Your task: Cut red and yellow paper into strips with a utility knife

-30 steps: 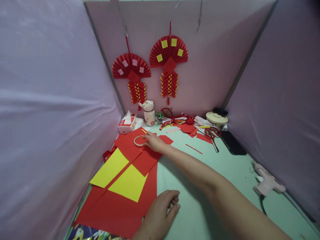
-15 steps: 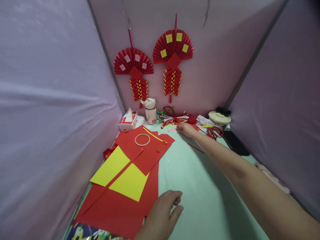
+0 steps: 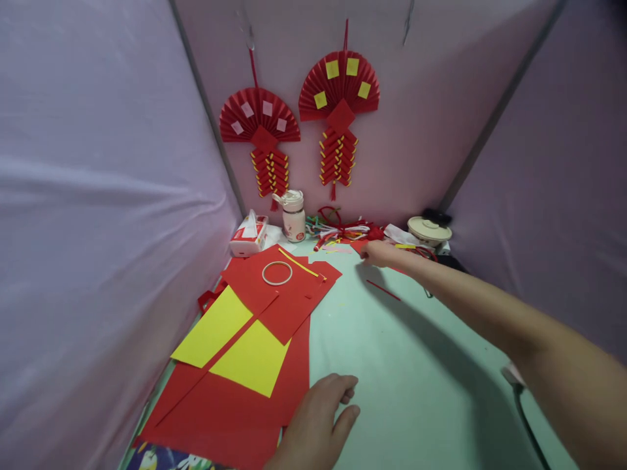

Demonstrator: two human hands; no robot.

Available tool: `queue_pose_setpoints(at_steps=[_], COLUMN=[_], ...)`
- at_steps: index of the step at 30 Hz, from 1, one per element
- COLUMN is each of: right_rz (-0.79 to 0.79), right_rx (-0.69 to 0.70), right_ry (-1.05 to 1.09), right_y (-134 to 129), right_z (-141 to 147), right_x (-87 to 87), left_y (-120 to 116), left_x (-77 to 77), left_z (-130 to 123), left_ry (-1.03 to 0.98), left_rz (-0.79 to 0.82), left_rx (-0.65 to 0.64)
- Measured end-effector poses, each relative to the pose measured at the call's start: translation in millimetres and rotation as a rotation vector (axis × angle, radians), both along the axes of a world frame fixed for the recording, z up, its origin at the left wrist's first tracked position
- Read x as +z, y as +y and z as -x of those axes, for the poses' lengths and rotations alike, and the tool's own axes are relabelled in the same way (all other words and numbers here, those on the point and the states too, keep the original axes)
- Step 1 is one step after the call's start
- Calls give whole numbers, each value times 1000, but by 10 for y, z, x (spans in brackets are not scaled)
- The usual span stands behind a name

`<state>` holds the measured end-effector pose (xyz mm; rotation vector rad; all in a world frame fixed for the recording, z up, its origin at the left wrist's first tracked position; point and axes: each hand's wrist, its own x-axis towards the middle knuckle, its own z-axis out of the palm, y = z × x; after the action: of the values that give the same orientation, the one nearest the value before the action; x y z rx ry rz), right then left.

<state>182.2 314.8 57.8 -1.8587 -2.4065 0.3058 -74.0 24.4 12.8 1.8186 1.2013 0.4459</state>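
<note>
My right hand (image 3: pixel 377 253) reaches to the back of the table. Its fingers are closed on a piece of red paper (image 3: pixel 358 246), partly hidden by the hand and forearm. Just left of it lie pink paper strips (image 3: pixel 337 249). A thin red strip (image 3: pixel 383 290) is on the tabletop in front of that hand. My left hand (image 3: pixel 321 414) rests near the front, beside the red paper sheets (image 3: pixel 230 398), with thumb and loosely bent fingers apart and nothing between them. Yellow paper pieces (image 3: pixel 252 356) and a pale ring (image 3: pixel 277 273) lie on the red sheets.
Along the back stand a tissue pack (image 3: pixel 249 236), a white bottle (image 3: pixel 294 219), a bundle of coloured pipe cleaners (image 3: pixel 343 228) and a lidded cream bowl (image 3: pixel 429 230). Two red fan decorations (image 3: pixel 339 91) hang on the back wall. Fabric walls close in both sides.
My right hand has moved slightly right, away from the pink strips, and now has the red paper in its fingers. My left hand stays in place.
</note>
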Motion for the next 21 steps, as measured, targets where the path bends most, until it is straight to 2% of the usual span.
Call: queue_pose_setpoints(at_steps=[3, 5, 8, 12, 16, 21], right_rz=[105, 104, 54, -27, -127, -246], right_rx=[61, 81, 85, 49, 14, 60], right_ry=[-114, -158, -213, -276, -274, -204], right_y=[-338, -533, -735, -867, -751, -210], right_z=[-279, -326, -229, -63, 44, 458], right_x=[6, -38, -158, -290, -203, -4], left_y=[-14, -27, -46, -52, -52, -45], left_x=[24, 42, 67, 96, 93, 22], left_z=[-5, -13, -26, -39, -44, -34], left_ry=[30, 50, 62, 66, 71, 84], left_rz=[2, -18, -64, -74, -58, -65], left_rx=[-9, -29, -41, -33, -32, -44])
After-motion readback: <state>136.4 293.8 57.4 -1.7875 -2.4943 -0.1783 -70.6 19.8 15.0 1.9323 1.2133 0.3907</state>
